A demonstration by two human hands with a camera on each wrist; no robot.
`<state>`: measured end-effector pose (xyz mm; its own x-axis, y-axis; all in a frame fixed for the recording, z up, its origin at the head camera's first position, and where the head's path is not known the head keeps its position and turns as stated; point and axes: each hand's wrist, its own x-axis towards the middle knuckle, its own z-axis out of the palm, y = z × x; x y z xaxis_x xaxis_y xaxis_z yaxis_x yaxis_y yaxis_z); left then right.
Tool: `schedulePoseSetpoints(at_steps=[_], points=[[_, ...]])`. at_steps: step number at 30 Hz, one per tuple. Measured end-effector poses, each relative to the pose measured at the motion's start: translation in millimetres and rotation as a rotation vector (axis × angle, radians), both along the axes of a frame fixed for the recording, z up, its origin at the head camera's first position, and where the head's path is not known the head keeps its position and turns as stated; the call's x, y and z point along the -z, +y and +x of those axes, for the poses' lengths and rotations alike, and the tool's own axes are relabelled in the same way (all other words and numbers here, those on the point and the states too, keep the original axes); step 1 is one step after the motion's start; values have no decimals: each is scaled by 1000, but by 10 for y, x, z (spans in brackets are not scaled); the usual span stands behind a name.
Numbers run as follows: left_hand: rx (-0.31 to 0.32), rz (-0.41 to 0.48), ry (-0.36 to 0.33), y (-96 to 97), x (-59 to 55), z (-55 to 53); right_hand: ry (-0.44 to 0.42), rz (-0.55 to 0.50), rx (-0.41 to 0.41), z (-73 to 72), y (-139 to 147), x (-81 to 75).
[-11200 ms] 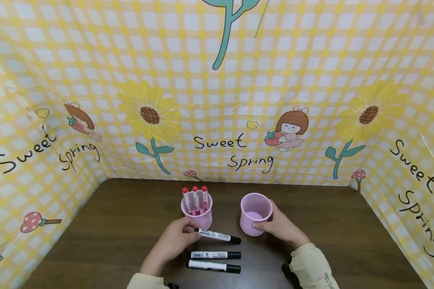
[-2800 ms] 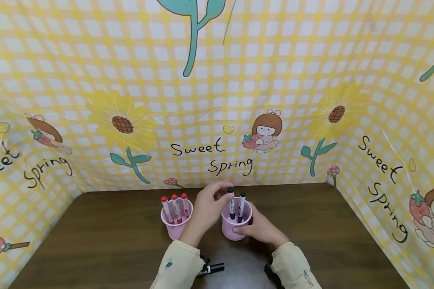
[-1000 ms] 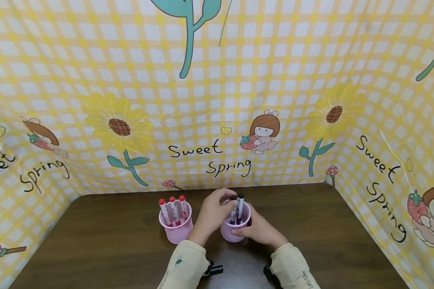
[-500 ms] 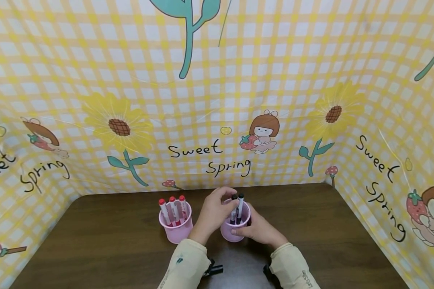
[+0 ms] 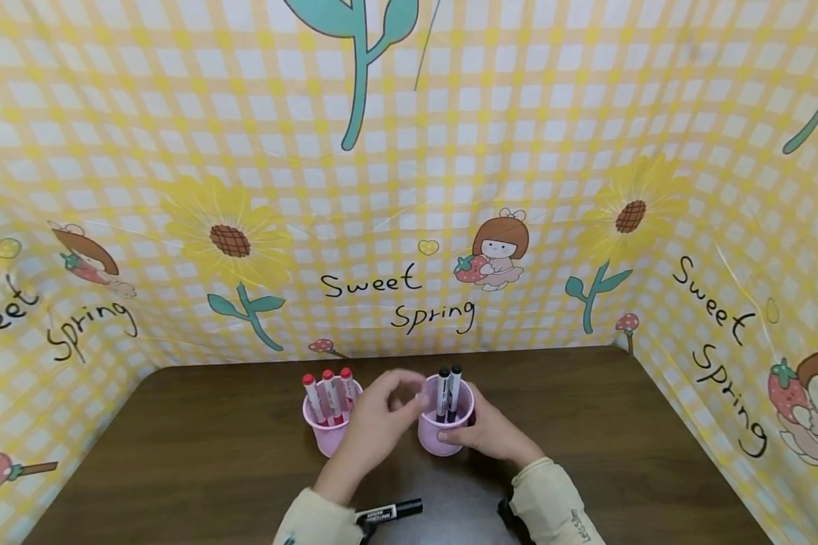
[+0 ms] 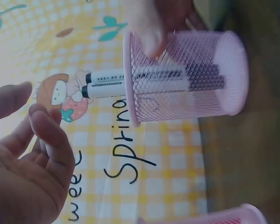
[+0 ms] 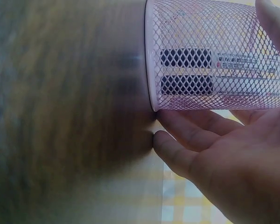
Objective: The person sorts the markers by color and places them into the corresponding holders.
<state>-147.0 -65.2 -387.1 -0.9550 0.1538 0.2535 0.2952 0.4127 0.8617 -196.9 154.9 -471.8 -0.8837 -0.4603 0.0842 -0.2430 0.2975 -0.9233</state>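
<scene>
In the head view, a pink mesh pen cup (image 5: 431,437) stands on the right with two black-capped markers (image 5: 443,397) upright inside. My right hand (image 5: 494,433) holds this cup, thumb at the near side and fingers round the far right side; in the right wrist view the fingertips (image 7: 170,142) come down near the cup's base. My left hand (image 5: 375,420) is just left of the cup, apart from the markers. In the left wrist view the left hand (image 6: 35,158) has bent fingers and nothing between them. A black marker (image 5: 398,511) lies on the table, partly behind the left sleeve.
A second pink mesh pen cup (image 5: 327,439) stands at the left with red-capped markers (image 5: 330,390) in it, partly behind the left hand. The dark wooden table (image 5: 586,424) is enclosed by a yellow checked cloth (image 5: 395,204) at the back and sides.
My left hand has let go of the black-capped marker in the right cup and drawn back left. The marker lying on the table shows more. My right hand keeps its hold on the cup.
</scene>
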Motion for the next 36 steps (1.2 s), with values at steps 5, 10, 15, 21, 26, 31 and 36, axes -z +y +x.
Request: schedulePoseSetpoints(at_steps=[5, 10, 15, 21, 26, 31, 36], points=[[225, -87, -108, -359, 199, 349, 7, 8, 14, 0, -10, 2], [367, -259, -223, -772, 485, 582, 11, 16, 16, 1, -10, 30], [355, -349, -235, -1106, 722, 654, 18, 1, 7, -2, -3, 59], [276, -400, -228, -1285, 854, 669, 12, -17, 1, -15, 3, 59], [263, -412, -215, -1305, 918, 661, -15, -24, -6, -17, -2, 56], [279, -442, -186, -1278, 937, 644, -21, -41, -5, -8, -7, 37], [237, -418, -224, -1236, 854, 661, -24, -39, 2, -9, -5, 26]])
